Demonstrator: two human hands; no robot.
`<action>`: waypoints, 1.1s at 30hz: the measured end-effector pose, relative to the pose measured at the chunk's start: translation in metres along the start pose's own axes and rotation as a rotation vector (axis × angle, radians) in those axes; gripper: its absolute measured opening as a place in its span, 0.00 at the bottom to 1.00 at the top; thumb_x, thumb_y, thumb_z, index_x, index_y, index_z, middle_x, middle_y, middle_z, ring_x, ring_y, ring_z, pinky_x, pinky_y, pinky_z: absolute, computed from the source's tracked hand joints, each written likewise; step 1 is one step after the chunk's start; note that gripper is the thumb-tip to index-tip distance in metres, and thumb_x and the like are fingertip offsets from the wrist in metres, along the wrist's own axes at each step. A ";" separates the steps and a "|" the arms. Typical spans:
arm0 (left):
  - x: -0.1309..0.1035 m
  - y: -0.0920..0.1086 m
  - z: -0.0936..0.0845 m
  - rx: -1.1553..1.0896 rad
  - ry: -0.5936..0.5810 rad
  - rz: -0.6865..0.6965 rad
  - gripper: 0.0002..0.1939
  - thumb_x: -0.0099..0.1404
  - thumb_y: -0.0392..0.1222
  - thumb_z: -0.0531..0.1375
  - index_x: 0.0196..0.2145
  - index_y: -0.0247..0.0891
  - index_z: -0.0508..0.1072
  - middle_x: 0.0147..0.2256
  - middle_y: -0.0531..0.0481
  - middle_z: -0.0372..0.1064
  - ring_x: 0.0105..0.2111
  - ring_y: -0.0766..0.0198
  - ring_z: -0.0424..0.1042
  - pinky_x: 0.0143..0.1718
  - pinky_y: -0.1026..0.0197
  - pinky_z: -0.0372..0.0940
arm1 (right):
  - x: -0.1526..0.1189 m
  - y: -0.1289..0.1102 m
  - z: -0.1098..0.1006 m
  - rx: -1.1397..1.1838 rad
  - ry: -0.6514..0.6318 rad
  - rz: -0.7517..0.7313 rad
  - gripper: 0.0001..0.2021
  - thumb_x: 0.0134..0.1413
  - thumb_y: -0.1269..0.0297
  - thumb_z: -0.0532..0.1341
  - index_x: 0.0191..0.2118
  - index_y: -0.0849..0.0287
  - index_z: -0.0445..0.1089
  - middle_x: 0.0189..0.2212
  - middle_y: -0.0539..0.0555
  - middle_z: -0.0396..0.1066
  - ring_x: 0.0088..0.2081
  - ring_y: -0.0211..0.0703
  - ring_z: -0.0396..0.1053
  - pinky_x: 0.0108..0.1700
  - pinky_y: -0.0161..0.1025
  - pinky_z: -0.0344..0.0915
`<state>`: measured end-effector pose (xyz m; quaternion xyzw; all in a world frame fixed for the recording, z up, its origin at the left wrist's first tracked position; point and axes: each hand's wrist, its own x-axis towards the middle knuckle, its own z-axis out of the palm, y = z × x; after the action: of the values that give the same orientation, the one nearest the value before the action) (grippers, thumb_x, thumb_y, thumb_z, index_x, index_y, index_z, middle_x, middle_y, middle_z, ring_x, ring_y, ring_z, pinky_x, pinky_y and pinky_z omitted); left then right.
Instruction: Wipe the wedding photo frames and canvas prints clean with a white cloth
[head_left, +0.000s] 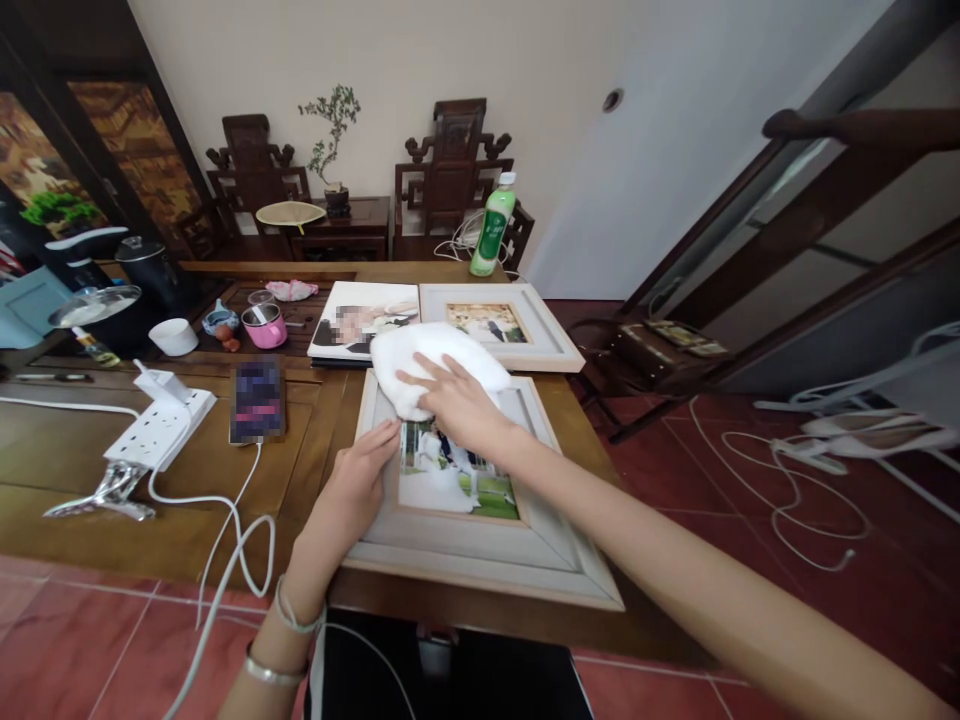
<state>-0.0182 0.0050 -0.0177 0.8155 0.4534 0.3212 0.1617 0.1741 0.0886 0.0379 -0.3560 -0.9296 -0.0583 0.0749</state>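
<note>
A pale picture frame with a wedding photo lies flat at the table's front edge. Over its far part is a bunched white cloth, which also overlaps the items behind. My right hand presses flat on this cloth, fingers spread. At the frame's left side, my left hand rests with its fingers together on the border, holding it; the thumb is hidden. Just beyond are a second framed picture and a white-covered photo album.
Left on the wooden table are a power strip, a phone on a cable, a pink cup and a white cup. A green bottle stands at the back edge. Cables lie on the floor.
</note>
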 end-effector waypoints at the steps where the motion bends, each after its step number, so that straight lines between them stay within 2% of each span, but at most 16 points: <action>1: 0.000 0.000 0.000 0.006 0.005 -0.004 0.31 0.59 0.21 0.46 0.57 0.39 0.66 0.59 0.44 0.62 0.61 0.57 0.59 0.61 0.48 0.56 | -0.008 0.002 -0.002 -0.015 -0.005 0.021 0.16 0.42 0.85 0.57 0.32 0.60 0.76 0.60 0.52 0.60 0.65 0.60 0.47 0.62 0.61 0.49; 5: -0.001 0.001 0.001 0.058 0.008 -0.048 0.29 0.61 0.23 0.46 0.58 0.35 0.63 0.60 0.40 0.59 0.62 0.55 0.57 0.61 0.44 0.56 | -0.043 0.019 -0.011 -0.071 -0.056 0.126 0.19 0.40 0.88 0.54 0.30 0.60 0.76 0.59 0.52 0.62 0.64 0.59 0.50 0.61 0.60 0.51; 9: 0.000 0.003 0.000 0.108 -0.045 -0.090 0.30 0.60 0.22 0.45 0.60 0.33 0.61 0.62 0.38 0.56 0.63 0.55 0.55 0.61 0.43 0.55 | -0.079 0.042 -0.019 -0.122 -0.092 0.232 0.21 0.39 0.88 0.51 0.29 0.60 0.76 0.58 0.52 0.64 0.63 0.60 0.52 0.59 0.61 0.55; 12: 0.001 0.005 -0.001 0.123 -0.055 -0.097 0.31 0.59 0.22 0.45 0.60 0.32 0.60 0.62 0.38 0.56 0.63 0.55 0.55 0.61 0.43 0.55 | -0.104 0.045 -0.025 -0.121 -0.130 0.274 0.22 0.38 0.88 0.50 0.31 0.61 0.76 0.58 0.55 0.63 0.62 0.62 0.54 0.56 0.60 0.60; 16: 0.002 0.006 -0.003 0.138 -0.068 -0.104 0.32 0.59 0.22 0.45 0.60 0.33 0.60 0.62 0.39 0.56 0.63 0.56 0.54 0.62 0.44 0.54 | -0.136 0.015 -0.041 -0.001 -0.192 0.243 0.21 0.37 0.86 0.50 0.31 0.63 0.76 0.60 0.58 0.60 0.62 0.64 0.52 0.56 0.60 0.61; 21: 0.004 0.014 -0.007 0.231 -0.146 -0.135 0.32 0.60 0.23 0.44 0.62 0.34 0.56 0.64 0.40 0.50 0.65 0.57 0.49 0.61 0.46 0.56 | -0.168 -0.036 -0.064 0.148 -0.297 0.180 0.22 0.36 0.85 0.52 0.31 0.56 0.76 0.58 0.51 0.63 0.62 0.63 0.52 0.56 0.61 0.61; 23: 0.006 0.019 -0.009 0.288 -0.186 -0.165 0.32 0.61 0.23 0.43 0.62 0.34 0.56 0.65 0.40 0.47 0.65 0.56 0.47 0.60 0.46 0.57 | -0.168 -0.042 -0.065 0.165 -0.311 0.190 0.23 0.37 0.85 0.52 0.34 0.55 0.77 0.59 0.51 0.62 0.63 0.62 0.52 0.57 0.60 0.60; 25: 0.008 0.023 -0.011 0.328 -0.221 -0.188 0.31 0.62 0.23 0.43 0.62 0.34 0.56 0.66 0.40 0.46 0.66 0.56 0.45 0.59 0.46 0.57 | -0.158 -0.038 -0.058 0.139 -0.266 0.237 0.23 0.37 0.85 0.52 0.36 0.58 0.77 0.60 0.54 0.60 0.63 0.62 0.49 0.59 0.60 0.58; 29: 0.010 0.027 -0.013 0.347 -0.263 -0.203 0.31 0.62 0.24 0.43 0.63 0.34 0.55 0.65 0.40 0.47 0.66 0.56 0.46 0.57 0.46 0.60 | -0.120 -0.006 -0.030 0.016 -0.093 0.338 0.22 0.41 0.84 0.53 0.42 0.65 0.76 0.61 0.61 0.58 0.64 0.64 0.48 0.60 0.60 0.54; 33: 0.008 0.021 -0.010 0.318 -0.178 -0.146 0.32 0.60 0.22 0.45 0.61 0.35 0.58 0.64 0.41 0.51 0.65 0.57 0.48 0.61 0.46 0.55 | -0.090 0.023 -0.011 -0.094 0.007 0.347 0.19 0.45 0.82 0.55 0.43 0.66 0.75 0.60 0.64 0.59 0.63 0.64 0.50 0.61 0.59 0.53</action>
<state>-0.0089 0.0005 0.0045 0.8209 0.5405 0.1594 0.0931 0.2565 0.0452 0.0335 -0.5138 -0.8503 -0.0893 0.0704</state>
